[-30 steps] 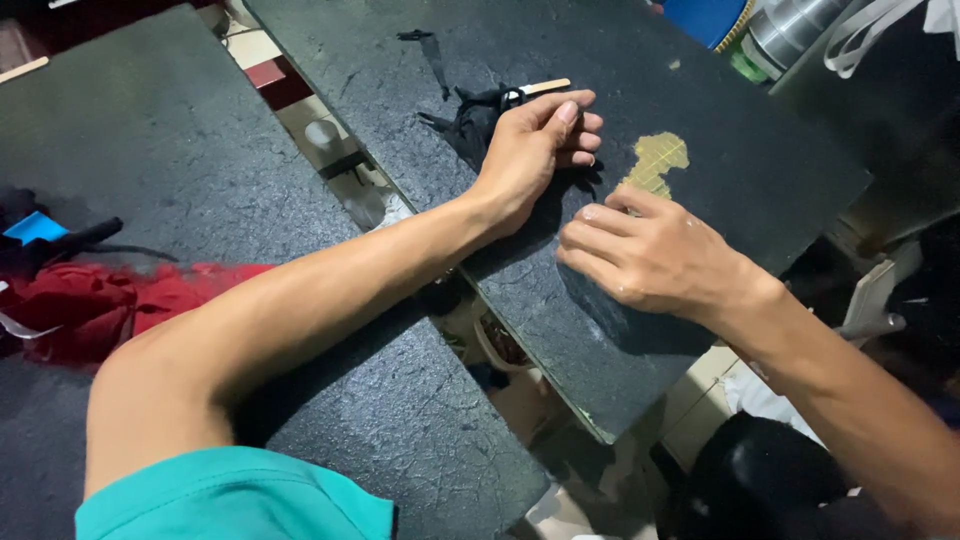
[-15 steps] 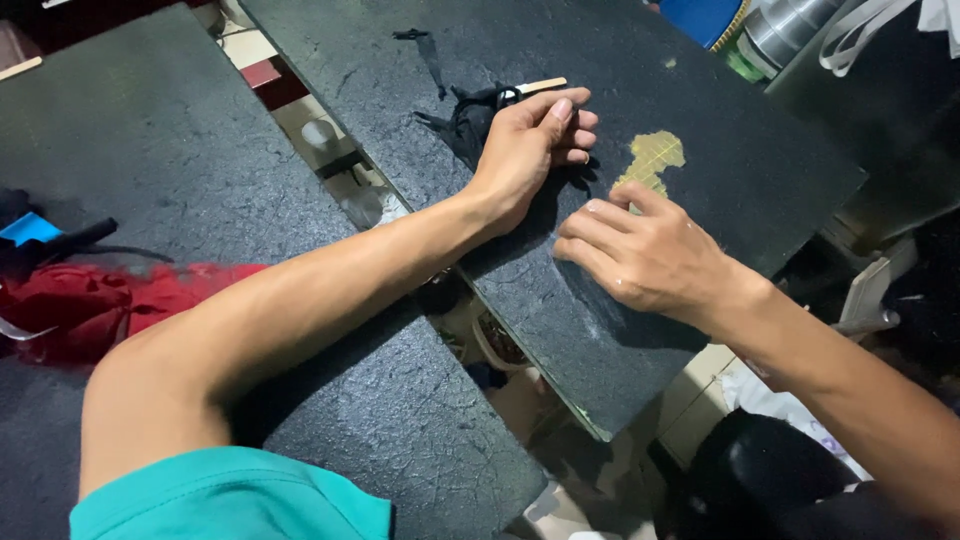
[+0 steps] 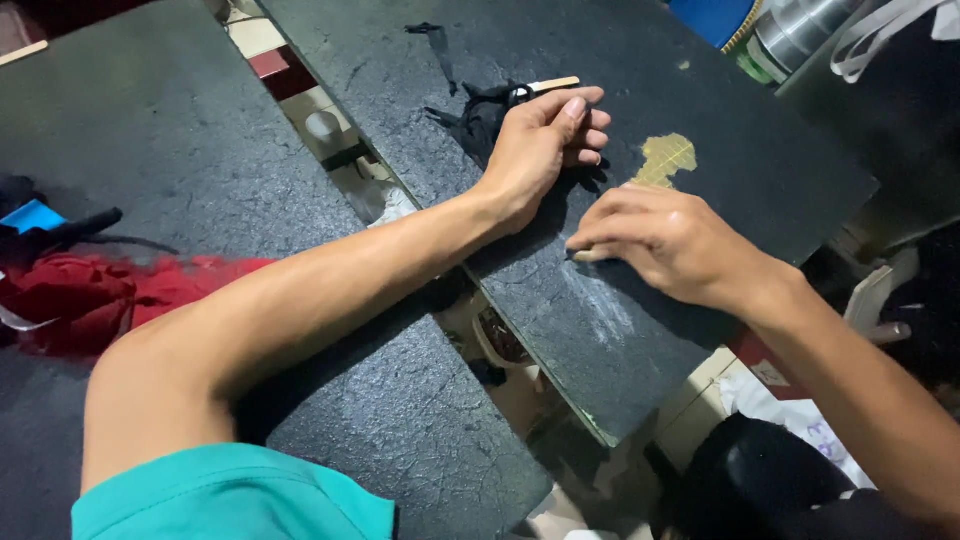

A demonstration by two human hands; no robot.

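Red cloth (image 3: 95,295) and a blue scrap (image 3: 30,215) lie on the second dark board (image 3: 180,130), far left of the fingers. A yellow patch (image 3: 665,157) sits just beyond the fingertips. A blue container (image 3: 715,18) and a metal cylinder (image 3: 800,30) stand well beyond them.

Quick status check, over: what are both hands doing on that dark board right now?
Left hand curled, pressing black fabric scrap to the dark board. Right hand fingertips down on the board; anything pinched is hidden. Yellow patch just beyond, nothing blocking.
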